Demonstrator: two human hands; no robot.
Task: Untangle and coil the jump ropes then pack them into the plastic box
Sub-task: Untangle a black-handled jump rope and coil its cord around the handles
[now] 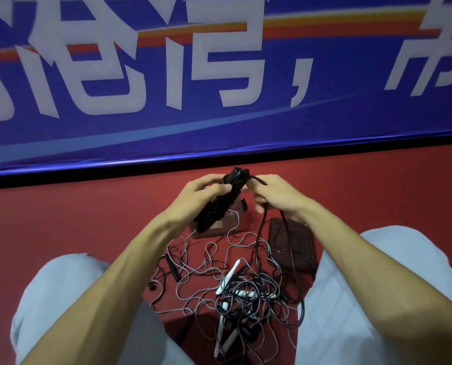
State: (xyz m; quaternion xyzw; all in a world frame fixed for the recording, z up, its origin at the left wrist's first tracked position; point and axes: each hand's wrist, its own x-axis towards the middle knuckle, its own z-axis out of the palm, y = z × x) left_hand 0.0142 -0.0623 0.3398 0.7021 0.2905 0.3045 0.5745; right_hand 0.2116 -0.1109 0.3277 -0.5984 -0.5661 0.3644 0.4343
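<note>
Up close, your left hand grips a black jump-rope bundle: ribbed black handles held together, with black cord wound round their upper part. The fingers curl over the bundle, which sits tilted, top end away from you. Your right hand is closed on the loose black cord; a short dark loop pokes out over the index finger near the top of the bundle. Both hands are raised above the floor, close together, nearly touching at the bundle's top. From the right hand the cord hangs down in two strands and runs into the tangle of grey and black jump ropes lying between your knees. Slim white handles are caught in that tangle, and a black handle lies at its left edge. A small clear plastic box stands on the floor just beyond the tangle, partly hidden behind the bundle; how much is inside it, you cannot tell. A flat rectangular see-through lid lies to the right of the box, with the hanging cord crossing it. Red floor under everything. Pale grey trousers cover both knees. A blue banner with large white characters stands along the far edge.
</note>
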